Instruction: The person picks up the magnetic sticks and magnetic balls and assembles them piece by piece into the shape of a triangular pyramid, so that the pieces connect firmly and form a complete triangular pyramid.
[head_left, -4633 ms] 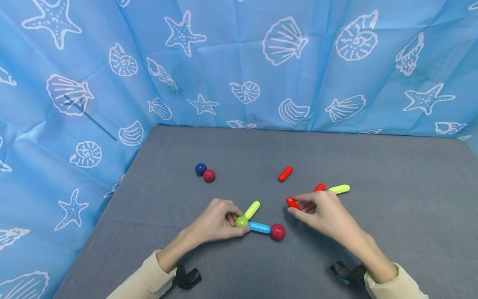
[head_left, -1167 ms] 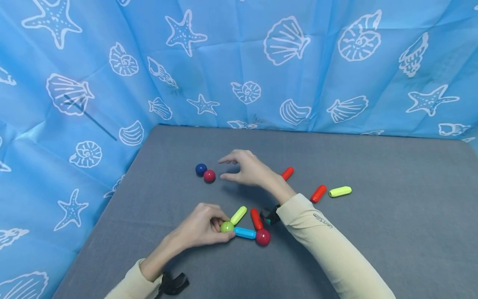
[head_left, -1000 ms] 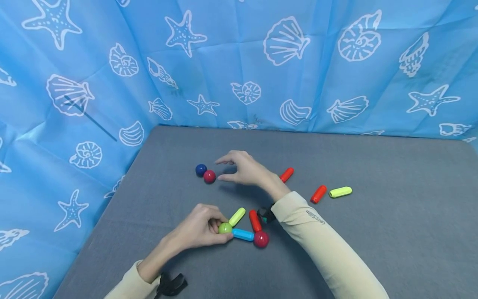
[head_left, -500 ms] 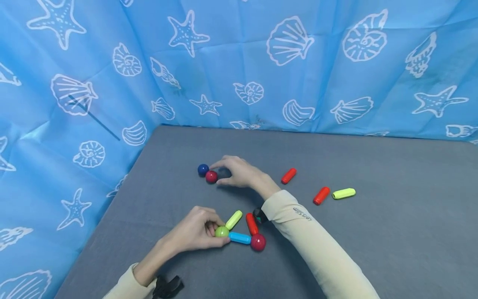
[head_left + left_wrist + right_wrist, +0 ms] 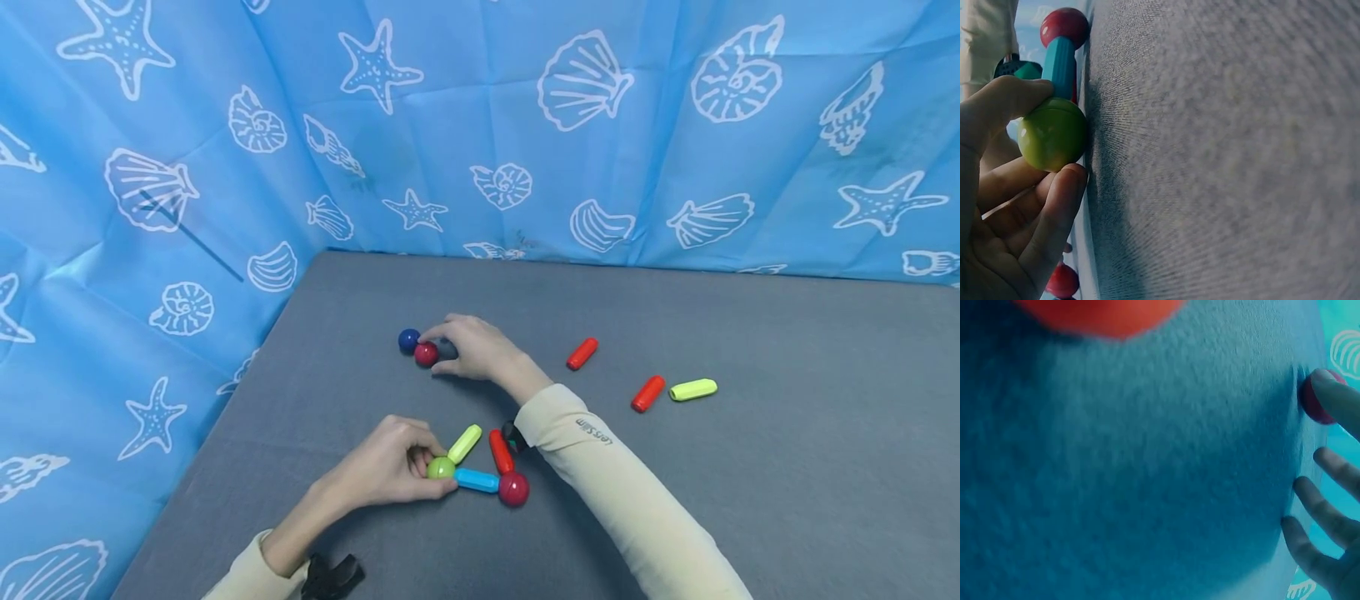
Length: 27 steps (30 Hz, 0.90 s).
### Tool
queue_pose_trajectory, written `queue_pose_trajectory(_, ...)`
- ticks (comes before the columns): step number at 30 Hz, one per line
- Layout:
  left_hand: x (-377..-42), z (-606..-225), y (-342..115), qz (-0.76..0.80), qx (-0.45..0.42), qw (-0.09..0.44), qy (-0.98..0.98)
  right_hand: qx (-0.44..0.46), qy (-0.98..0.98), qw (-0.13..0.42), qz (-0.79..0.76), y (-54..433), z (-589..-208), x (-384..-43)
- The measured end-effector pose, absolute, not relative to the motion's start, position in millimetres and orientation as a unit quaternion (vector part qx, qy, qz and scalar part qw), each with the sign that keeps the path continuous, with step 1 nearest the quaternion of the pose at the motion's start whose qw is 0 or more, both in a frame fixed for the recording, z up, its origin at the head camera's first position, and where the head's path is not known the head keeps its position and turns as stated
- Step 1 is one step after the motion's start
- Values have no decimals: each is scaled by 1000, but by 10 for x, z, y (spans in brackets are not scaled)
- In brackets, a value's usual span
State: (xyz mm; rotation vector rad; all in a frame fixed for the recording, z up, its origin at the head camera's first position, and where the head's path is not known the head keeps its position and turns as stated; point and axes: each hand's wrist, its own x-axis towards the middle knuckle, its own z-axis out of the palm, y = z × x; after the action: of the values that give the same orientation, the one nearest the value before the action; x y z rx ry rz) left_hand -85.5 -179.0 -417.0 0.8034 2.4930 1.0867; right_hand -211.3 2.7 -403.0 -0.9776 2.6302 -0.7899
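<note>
In the head view my left hand (image 5: 393,462) pinches a green ball (image 5: 440,469) low over the table; the left wrist view shows the thumb and fingertips around this green ball (image 5: 1054,134). A yellow-green rod (image 5: 465,444) and a blue rod (image 5: 477,481) join it. The blue rod leads to a red ball (image 5: 513,489), from which a red rod (image 5: 501,452) points away. Farther back, my right hand (image 5: 480,348) reaches over a loose red ball (image 5: 426,355), index finger and thumb on either side. In the right wrist view its other fingers (image 5: 1325,509) are spread.
A dark blue ball (image 5: 408,340) sits against the loose red ball. To the right lie two red rods, one farther back (image 5: 582,354) and one nearer (image 5: 648,393), beside a yellow-green rod (image 5: 693,389). A blue shell-print curtain (image 5: 450,125) borders the grey table (image 5: 787,433).
The red rod that my right hand held earlier now sits on the joined red ball. My right hand has moved left to the loose red ball. The joined pieces have shifted left with my left hand.
</note>
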Motion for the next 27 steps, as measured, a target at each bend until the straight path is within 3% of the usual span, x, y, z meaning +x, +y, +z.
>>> queue_pose_trajectory(8, -842, -4176, -1780, 375, 286, 136, 871, -317, 903, 81, -278, -44, -4056, -2070)
queue_pose_trajectory(18, -846, -4178, -1785, 376, 280, 143, 872, -321, 887, 125, -306, 91, -4030, -2122)
queue_pose_trajectory(27, -854, -4181, -1808, 377, 276, 154, 870, -309, 891, 128, -305, 299, -4027, -2135)
